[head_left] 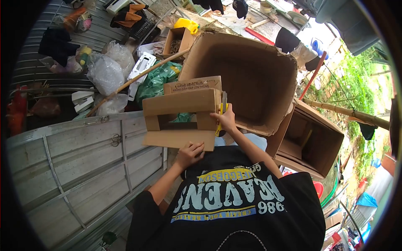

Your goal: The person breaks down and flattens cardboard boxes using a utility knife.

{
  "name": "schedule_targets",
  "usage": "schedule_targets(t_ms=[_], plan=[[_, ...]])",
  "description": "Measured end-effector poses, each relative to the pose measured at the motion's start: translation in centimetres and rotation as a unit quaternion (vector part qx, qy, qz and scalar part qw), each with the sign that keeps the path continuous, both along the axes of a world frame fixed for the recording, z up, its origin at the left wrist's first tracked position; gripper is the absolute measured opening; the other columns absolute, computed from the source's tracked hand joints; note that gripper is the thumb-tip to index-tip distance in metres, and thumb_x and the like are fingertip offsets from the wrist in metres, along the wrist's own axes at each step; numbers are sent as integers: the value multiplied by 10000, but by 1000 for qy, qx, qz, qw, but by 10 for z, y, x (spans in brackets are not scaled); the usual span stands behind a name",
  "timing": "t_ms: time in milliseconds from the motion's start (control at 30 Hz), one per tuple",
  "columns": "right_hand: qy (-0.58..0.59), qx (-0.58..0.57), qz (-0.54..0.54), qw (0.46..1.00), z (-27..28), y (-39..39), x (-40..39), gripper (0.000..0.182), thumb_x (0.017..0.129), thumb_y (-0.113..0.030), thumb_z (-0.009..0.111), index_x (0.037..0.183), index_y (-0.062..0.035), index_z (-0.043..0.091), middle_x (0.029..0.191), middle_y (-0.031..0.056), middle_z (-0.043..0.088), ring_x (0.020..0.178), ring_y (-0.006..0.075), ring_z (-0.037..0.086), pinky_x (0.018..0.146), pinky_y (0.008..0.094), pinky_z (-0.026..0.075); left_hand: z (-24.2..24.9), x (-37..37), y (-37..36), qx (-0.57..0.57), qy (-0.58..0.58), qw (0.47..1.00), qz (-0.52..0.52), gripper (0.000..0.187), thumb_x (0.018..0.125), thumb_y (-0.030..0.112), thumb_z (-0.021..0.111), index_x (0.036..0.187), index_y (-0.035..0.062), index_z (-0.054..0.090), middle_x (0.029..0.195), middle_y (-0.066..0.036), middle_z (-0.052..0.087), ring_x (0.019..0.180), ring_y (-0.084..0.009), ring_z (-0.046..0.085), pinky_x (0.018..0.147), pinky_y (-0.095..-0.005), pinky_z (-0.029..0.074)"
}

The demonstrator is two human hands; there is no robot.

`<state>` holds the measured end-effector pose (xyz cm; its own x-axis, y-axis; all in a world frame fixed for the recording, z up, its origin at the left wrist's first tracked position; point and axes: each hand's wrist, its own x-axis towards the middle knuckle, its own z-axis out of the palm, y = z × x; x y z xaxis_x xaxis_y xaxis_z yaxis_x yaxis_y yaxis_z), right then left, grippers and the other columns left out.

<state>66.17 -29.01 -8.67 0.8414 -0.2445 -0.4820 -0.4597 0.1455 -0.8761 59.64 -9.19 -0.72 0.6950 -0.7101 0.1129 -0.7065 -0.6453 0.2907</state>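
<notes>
A small cardboard box (pixel 182 102) with an opening in its side is in front of my body, with printed text on its back flap (pixel 192 85). My left hand (pixel 189 154) is closed on the flap at the box's near edge. At the box's right side, my right hand (pixel 226 119) is wrapped round a yellow cutter (pixel 220 115), its grey end pointing up. Through the opening, green plastic shows.
A large open cardboard box (pixel 243 75) stands just beyond my right hand, and another open box (pixel 310 138) lies to its right. A metal panel (pixel 83 167) is at left. Plastic bags (pixel 104 73), a wooden stick (pixel 138 77) and a green bag (pixel 157 81) lie behind.
</notes>
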Motion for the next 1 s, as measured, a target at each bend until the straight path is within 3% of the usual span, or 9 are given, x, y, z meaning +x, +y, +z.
schedule_targets(t_ms=[100, 167, 300, 433, 500, 533, 700, 833, 1000], plan=[[-8, -19, 40, 999, 5, 4, 1, 539, 575, -209, 751, 910, 7, 389, 735, 162, 597, 594, 212, 609, 500, 306, 489, 5, 22, 20, -24, 225, 974, 19, 118, 722, 159, 600, 800, 70, 609, 841, -45, 609, 755, -225, 573, 669, -312, 469], [-18, -48, 58, 997, 4, 6, -6, 543, 578, -227, 751, 905, 9, 388, 734, 168, 598, 600, 224, 612, 503, 313, 487, -17, 62, 23, -73, 274, 954, 93, 280, 702, 166, 628, 965, 87, 575, 985, -93, 566, 887, -265, 546, 738, -321, 457], [-45, -117, 125, 984, -7, -1, -18, 590, 575, -296, 750, 927, 8, 387, 773, 231, 584, 734, 353, 595, 642, 390, 468, 25, 140, -36, 171, -55, 984, -8, 903, 573, 258, 748, 1303, 111, 236, 1280, -207, 270, 1120, -382, 371, 893, -437, 371], [-90, -193, 100, 972, -2, -3, -32, 539, 637, -303, 718, 949, -3, 397, 734, 172, 585, 645, 289, 595, 580, 360, 463, -3, 171, -43, 243, 104, 960, -97, 1043, 509, 334, 775, 1291, -30, 189, 1253, -235, 308, 1136, -394, 359, 917, -472, 344], [-107, -252, 117, 955, 0, -10, -38, 452, 698, -345, 651, 920, -14, 437, 731, 149, 567, 722, 307, 546, 639, 385, 418, 0, 168, -40, 242, 106, 956, -130, 1039, 521, 352, 755, 1286, -55, 183, 1234, -248, 330, 1127, -398, 371, 921, -463, 346], [-177, -378, 141, 898, 5, -16, -44, 379, 733, -375, 604, 870, -40, 495, 705, 113, 535, 714, 270, 506, 626, 354, 382, 1, 167, -38, 239, 109, 953, -152, 1038, 532, 370, 736, 1281, -81, 177, 1215, -260, 352, 1117, -401, 382, 926, -454, 347], [-221, -486, 251, 807, 23, -21, -64, 417, 758, -473, 527, 810, -59, 526, 667, 114, 533, 664, 242, 526, 589, 339, 399, -2, 172, -34, 247, 85, 941, -215, 1000, 564, 405, 680, 1247, -142, 196, 1192, -304, 367, 1100, -410, 406, 919, -398, 370], [-138, -535, 256, 793, 12, -8, -61, 468, 771, -533, 468, 776, -67, 513, 630, 105, 513, 466, 224, 532, 417, 309, 411, -1, 175, -34, 264, 75, 934, -229, 987, 575, 404, 667, 1220, -180, 201, 1218, -331, 333, 1115, -407, 397, 922, -371, 375], [-132, -591, 238, 759, 18, -18, -50, 443, 758, -525, 490, 740, -83, 502, 615, 78, 501, 498, 198, 554, 422, 286, 409, -1, 181, -33, 282, 79, 926, -236, 968, 586, 384, 655, 1212, -194, 195, 1216, -335, 335, 1110, -410, 400, 931, -366, 367]])
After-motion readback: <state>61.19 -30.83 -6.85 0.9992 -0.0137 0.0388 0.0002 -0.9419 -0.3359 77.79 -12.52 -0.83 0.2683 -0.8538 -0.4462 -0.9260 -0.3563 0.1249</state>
